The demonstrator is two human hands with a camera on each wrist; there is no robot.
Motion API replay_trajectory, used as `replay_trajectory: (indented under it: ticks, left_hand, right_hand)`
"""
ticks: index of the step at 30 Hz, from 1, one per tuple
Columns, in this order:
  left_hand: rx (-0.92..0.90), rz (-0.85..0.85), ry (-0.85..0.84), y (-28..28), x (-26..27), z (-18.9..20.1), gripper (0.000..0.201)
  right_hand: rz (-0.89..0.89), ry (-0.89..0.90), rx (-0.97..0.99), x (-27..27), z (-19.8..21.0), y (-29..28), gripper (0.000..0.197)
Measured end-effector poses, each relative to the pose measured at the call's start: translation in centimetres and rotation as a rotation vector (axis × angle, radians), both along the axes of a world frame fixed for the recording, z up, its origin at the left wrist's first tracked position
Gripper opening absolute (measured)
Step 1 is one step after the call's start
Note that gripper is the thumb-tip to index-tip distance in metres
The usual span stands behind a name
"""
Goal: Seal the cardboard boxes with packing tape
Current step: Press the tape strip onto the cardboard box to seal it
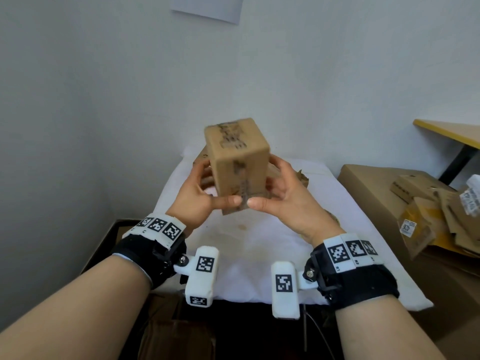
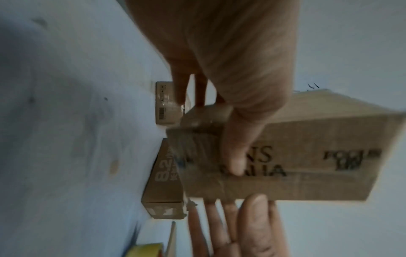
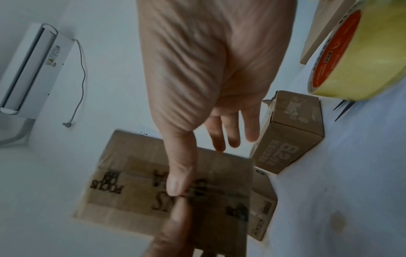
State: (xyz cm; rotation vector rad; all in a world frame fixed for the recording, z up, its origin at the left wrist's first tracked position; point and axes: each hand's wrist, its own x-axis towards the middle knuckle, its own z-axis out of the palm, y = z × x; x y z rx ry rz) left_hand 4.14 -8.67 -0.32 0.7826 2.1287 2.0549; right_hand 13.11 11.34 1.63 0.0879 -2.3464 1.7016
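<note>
Presently held aloft: one small cardboard box (image 1: 237,162), brown, printed in dark lettering, blurred, raised above the white-covered surface (image 1: 259,245). Left hand (image 1: 197,193): fingers curled round the box's left side, thumb pressed on its near face. Right hand (image 1: 283,196): fingers wrapped behind the right side, thumb tip meeting the left thumb on the near face at the lower edge. Clear tape seems to cover the near end, though blur leaves this uncertain. On the surface beyond: two further small cardboard boxes (image 3: 290,132), lying close together. One roll of yellowish packing tape (image 3: 360,57) with orange core label, standing near them. Right of the surface: a large carton (image 1: 368,188) bearing flattened cardboard scraps (image 1: 436,214).
</note>
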Motion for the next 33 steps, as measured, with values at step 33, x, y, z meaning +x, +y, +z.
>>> replay_trajectory:
  ticks: [33]
  left_hand:
    - [0.120, 0.003, -0.584, 4.2, -2.4, -2.8, 0.034]
  right_hand:
    - [-0.994, -0.096, -0.706, 1.3, -4.3, 15.1, 0.056]
